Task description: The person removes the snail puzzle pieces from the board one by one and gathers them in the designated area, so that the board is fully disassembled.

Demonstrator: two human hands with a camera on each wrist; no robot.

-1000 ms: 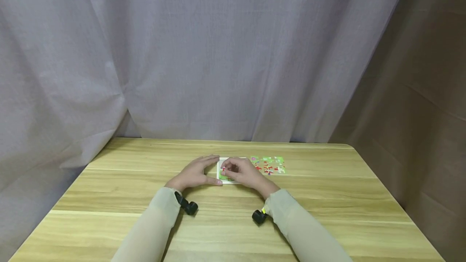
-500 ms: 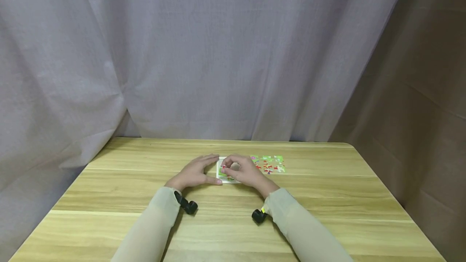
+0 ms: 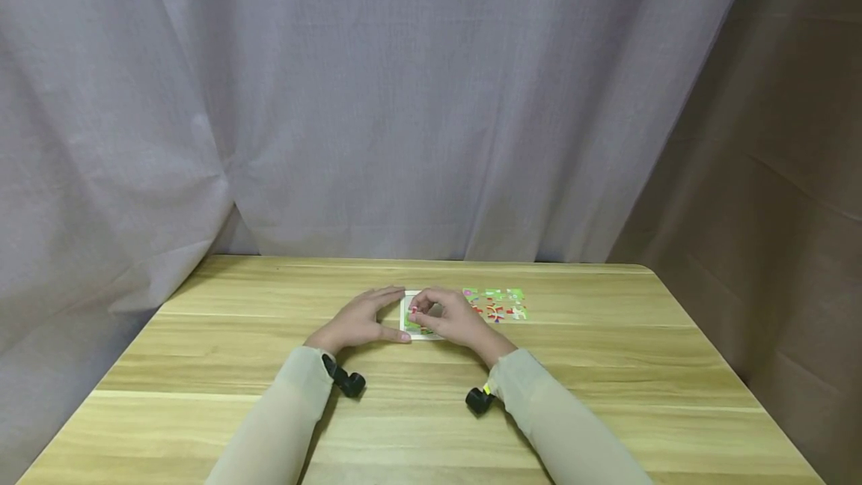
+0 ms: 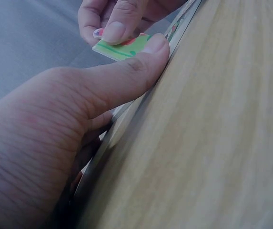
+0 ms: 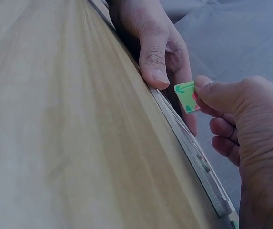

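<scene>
Head view: showing no clear change this past second, apparently leaving green piece (image 5: pixel 185 98) unseated. Pinching it between fingertips of right hand (image 3: pixel 450 316); touching frame (image 3: pixel 403 314) beneath with spread fingers of left hand (image 3: pixel 366 319).

In the head view, the table (image 3: pixel 417 425) was lit brightly and evenly by diffuse light. The grey curtain (image 3: pixel 404 96) displayed soft tonal gradation across its folds; the brown curtain (image 3: pixel 795 171) at the right was markedly darker. Soft shadows lay along the inner sides of both sleeves (image 3: pixel 272 421). Printed detail on the puzzle pieces (image 3: pixel 495 307) was too small to resolve clearly. Both wrist views were dimmer, with a cool, bluish cast and reduced contrast. In the left wrist view, wood grain was blurred, and deep shadow occupied the area beneath the left hand (image 4: pixel 55 124). In the right wrist view, the wood was out of focus; the green piece (image 5: pixel 186 97) showed legible markings.
</scene>
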